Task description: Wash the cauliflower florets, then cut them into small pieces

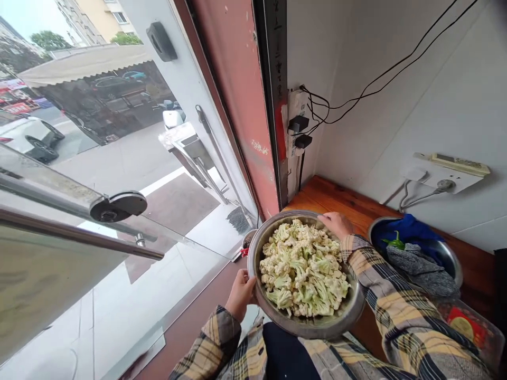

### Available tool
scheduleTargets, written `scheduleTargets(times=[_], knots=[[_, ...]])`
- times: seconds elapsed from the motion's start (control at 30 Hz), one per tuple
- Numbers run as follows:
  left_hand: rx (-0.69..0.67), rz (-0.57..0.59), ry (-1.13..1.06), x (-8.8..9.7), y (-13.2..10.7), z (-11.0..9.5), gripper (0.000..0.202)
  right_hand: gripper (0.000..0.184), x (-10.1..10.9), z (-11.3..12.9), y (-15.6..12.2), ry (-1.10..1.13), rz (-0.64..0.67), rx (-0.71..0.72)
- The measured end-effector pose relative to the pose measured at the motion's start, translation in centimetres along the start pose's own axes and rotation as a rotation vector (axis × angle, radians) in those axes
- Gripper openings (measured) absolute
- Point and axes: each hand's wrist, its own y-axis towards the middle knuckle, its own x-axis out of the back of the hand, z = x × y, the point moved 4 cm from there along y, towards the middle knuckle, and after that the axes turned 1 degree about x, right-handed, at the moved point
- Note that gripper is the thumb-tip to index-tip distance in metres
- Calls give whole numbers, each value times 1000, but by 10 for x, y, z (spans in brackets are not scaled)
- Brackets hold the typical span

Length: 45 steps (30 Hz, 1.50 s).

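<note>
A wide metal bowl point(358, 303) full of cut cauliflower florets point(303, 264) is held in front of my body. On its left side, my left hand point(240, 294) grips the rim, thumb over the edge and the other fingers mostly hidden beneath. My right hand point(338, 225) clasps the far right rim, its fingertips partly out of sight. The bowl's far edge overlaps the view of a wooden tabletop point(317, 195); whether it touches the wood I cannot tell.
On the wooden top stands another metal bowl point(455, 258) with blue cloth, grey cloth point(420, 269) and a green pepper point(396, 241). A clear plastic box point(491, 330) is nearby. A glass door with a bar handle point(79, 235) stands at left. A power strip point(297, 121) with cables hangs by the wall.
</note>
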Motion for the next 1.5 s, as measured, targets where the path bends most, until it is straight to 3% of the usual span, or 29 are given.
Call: scheduleTargets(times=[0.13,0.27,0.43,0.53,0.6,0.67,0.73,0.8,0.93,1.03,1.13,1.3,1.5], knots=[[-24,40,-77,50,-44,16,41,45,6,83,-6,-67,19,171],[-23,5,-145,125,-76,58,54,42,-21,188,-44,-78,-7,326],[-6,26,-181,249,-100,132,63,44,-89,310,-111,-111,-56,370],[-43,46,-47,340,-104,152,61,49,-125,372,-150,-123,-63,394],[-118,-67,7,406,-100,142,59,51,-144,409,-174,-125,-52,416],[-242,-205,23,466,-89,113,56,52,-158,441,-194,-121,-27,424],[-395,-354,62,512,-75,70,55,53,-168,466,-210,-119,-12,421],[-539,-491,91,543,-60,22,54,51,-175,483,-221,-124,-13,418],[-774,-679,211,564,-34,-73,55,48,-185,499,-226,-131,-2,386],[-934,-799,288,560,-18,-136,59,45,-197,505,-216,-124,21,356],[-995,-846,210,550,7,-179,40,43,-215,512,-199,-111,48,349],[-951,-992,69,543,46,-199,26,40,-253,529,-172,-98,92,400],[-949,-1019,116,551,61,-205,26,41,-289,561,-167,-85,136,482]])
